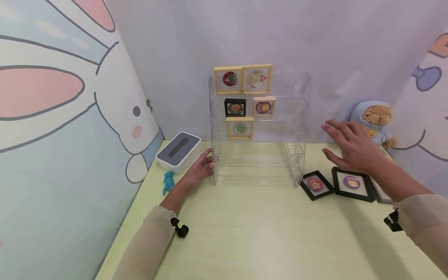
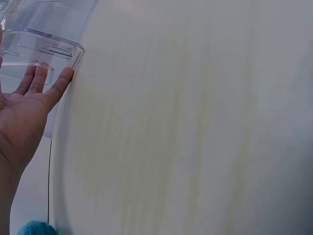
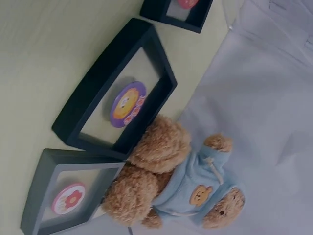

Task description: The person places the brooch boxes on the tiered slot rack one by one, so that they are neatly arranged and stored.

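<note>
Rack (image 1: 258,166) stands on the bench (image 1: 252,233); left hand (image 1: 198,173) touches its side, fingers extended, probably steadying it. Right hand (image 1: 353,147) hangs in air, fingers spread, holding nothing. Black frames (image 1: 353,188) and grey frame (image 3: 39,191) lie right of rack, presumably for easy reach. Rack: clear, tiered, five frames (image 1: 240,128) on upper tiers. Black ones: boxy, round badges (image 3: 128,104) inside.

Your pale table (image 1: 252,229) carries a clear rack (image 1: 280,120), tissue box (image 1: 182,153), blue cord (image 1: 168,182), teddy bear (image 1: 376,118), two black frames (image 1: 351,182) and a grey frame (image 3: 72,198).
</note>
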Available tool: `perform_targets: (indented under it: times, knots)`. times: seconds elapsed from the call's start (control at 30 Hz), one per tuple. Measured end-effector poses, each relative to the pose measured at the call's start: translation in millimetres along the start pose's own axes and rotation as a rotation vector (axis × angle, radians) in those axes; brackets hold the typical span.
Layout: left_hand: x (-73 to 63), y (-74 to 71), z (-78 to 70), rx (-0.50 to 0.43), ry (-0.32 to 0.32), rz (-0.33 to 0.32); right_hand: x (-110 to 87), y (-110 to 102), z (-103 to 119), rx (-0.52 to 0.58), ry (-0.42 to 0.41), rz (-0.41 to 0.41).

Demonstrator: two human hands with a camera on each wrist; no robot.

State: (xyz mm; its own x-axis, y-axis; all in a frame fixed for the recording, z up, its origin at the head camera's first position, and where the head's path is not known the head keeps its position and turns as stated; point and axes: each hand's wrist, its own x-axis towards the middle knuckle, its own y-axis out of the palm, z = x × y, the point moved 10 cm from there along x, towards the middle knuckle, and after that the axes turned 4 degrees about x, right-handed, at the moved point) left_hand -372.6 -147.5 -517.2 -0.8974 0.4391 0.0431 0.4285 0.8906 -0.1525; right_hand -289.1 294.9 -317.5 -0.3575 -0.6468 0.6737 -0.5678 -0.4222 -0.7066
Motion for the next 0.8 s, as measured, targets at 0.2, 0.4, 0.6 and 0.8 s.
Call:
perform_targets:
  times: [0.2, 0.4, 0.6, 0.8]
  knots:
    - [-0.7, 0.4, 0.4, -0.006, 0.006, 0.013, -37.7, 10, -14, 0.059, 0.134, 0.164]
    - [-2.4, -0.9, -0.7, 0.029, 0.010, 0.009, -80.1, 38, -24, 0.125, 0.315, 0.404]
    - [-3.0, 0.3, -2.0, 0.037, 0.005, 0.013, -102.8, 58, -13, 0.138, 0.310, 0.507]
    - [-3.3, 0.8, -4.0, 0.020, 0.014, 0.015, -119.5, 84, -4, 0.167, 0.397, 0.743]
